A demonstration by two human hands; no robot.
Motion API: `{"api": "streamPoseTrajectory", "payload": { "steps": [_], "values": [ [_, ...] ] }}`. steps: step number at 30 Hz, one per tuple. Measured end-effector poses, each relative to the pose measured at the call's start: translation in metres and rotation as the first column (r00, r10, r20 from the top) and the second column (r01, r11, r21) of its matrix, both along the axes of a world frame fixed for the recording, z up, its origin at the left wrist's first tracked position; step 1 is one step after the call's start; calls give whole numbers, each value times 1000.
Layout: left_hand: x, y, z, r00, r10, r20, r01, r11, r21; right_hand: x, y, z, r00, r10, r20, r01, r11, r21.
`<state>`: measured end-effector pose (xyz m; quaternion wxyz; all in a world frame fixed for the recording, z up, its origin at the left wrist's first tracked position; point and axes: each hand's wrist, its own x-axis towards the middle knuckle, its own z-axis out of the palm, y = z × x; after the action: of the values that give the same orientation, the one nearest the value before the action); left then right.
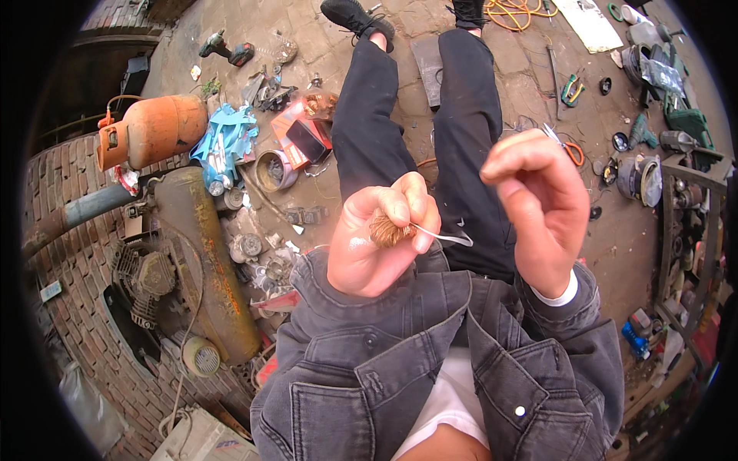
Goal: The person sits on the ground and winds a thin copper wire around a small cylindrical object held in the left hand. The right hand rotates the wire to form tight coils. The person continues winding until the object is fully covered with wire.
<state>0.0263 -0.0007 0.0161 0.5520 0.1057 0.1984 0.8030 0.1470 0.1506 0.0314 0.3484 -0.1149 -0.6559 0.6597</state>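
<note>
My left hand (361, 257) is closed on a small copper-coloured coil of wound wire (388, 229), pinched between thumb and fingers at the middle of the view. A thin white strip (453, 238) runs out from the coil to the right and curves back. My right hand (542, 215) is raised to the right, clear of the coil, with index finger and thumb curled close together; whether they grip anything fine is hard to make out. Both hands are above my black-trousered legs (469, 107).
An orange gas cylinder (157, 127), rusty tank (196, 261), blue plastic sheet (223, 146), drill (219, 48) and dark phone (307, 144) lie on the left. Pliers (570, 91), scissors (569, 151), orange cable (507, 15) and a metal frame (692, 177) with assorted parts are on the right.
</note>
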Motion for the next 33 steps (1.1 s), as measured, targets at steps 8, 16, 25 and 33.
{"api": "streamPoseTrajectory", "payload": {
  "steps": [8,16,25,33],
  "values": [
    [11,2,1,984,107,-140,-122,987,-107,-6,-19,15,994,-2,113,-16,987,162],
    [14,6,-1,939,137,-316,-184,975,-124,1,-20,9,973,61,221,-38,994,-105],
    [10,2,14,503,86,-860,-452,875,-177,4,-18,6,971,19,237,-23,1000,15],
    [13,-2,17,485,132,-864,-443,890,-113,5,-22,8,983,76,165,-63,995,-80]
  ]
}}
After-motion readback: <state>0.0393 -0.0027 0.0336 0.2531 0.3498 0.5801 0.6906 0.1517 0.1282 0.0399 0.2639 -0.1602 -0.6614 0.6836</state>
